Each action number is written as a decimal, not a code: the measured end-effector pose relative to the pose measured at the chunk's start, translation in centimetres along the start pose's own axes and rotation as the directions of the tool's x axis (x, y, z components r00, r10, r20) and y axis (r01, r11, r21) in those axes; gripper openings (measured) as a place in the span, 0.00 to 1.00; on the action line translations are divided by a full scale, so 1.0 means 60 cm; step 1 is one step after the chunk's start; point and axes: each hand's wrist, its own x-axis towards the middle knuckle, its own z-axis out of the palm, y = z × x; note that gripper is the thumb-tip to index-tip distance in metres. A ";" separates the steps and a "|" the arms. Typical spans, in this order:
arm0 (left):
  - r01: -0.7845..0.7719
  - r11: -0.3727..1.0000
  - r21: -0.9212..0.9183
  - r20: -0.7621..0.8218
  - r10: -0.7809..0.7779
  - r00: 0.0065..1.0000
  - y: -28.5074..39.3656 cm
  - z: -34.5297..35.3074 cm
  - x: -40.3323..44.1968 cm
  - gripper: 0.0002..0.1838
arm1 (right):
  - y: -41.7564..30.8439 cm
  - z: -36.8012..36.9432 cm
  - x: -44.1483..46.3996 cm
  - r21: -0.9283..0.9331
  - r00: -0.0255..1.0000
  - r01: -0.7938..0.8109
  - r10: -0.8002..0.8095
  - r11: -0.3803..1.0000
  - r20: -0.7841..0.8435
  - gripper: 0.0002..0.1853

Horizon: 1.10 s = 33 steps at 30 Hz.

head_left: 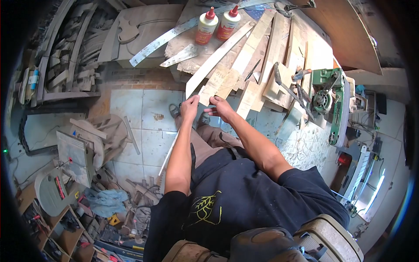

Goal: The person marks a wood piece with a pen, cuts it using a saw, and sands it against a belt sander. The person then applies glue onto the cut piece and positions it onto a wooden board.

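Note:
My left hand (190,109) is closed, its fingers pinched by the near end of the boards. A thin pale wood strip (169,153) slants down behind my left forearm; it appears to run up into that hand. My right hand (221,108) has its thumb at the lower edge of a short flat wood piece (214,88) with dark lettering, the other fingers partly curled below it. How firmly it grips is hard to see. Beside that piece, a long pale board (218,59) points toward my left hand. More boards (255,41) fan out across the bench.
Two glue bottles (206,27) with red caps stand on the workbench (192,65). A clamp (290,91) and a green belt sander (325,98) are at the right. Scrap wood fills a rack (65,94) at left. A wooden stool (109,135), a blue cloth (106,201) and offcuts clutter the floor.

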 end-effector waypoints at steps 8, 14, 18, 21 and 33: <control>0.021 1.000 0.018 -0.013 -0.020 1.000 0.008 -0.001 -0.004 0.23 | 0.001 0.001 0.000 -0.016 1.000 0.017 -0.017 1.000 -0.008 0.22; 0.037 0.999 0.026 0.005 -0.037 0.999 0.011 -0.004 -0.002 0.23 | 0.005 0.000 0.006 -0.009 1.000 0.022 -0.022 1.000 -0.002 0.22; -0.036 0.999 -0.013 -0.030 0.035 0.999 -0.012 0.005 0.007 0.25 | 0.003 0.003 0.002 -0.006 1.000 0.016 -0.017 1.000 -0.021 0.21; -0.042 0.999 -0.008 -0.027 0.042 0.999 -0.011 0.004 0.007 0.24 | 0.004 0.004 0.004 -0.013 0.999 0.015 -0.015 1.000 -0.034 0.22; -0.039 0.999 0.036 -0.041 0.041 0.998 0.002 -0.002 -0.004 0.24 | 0.000 0.008 -0.002 -0.027 0.999 0.030 -0.031 0.999 -0.042 0.24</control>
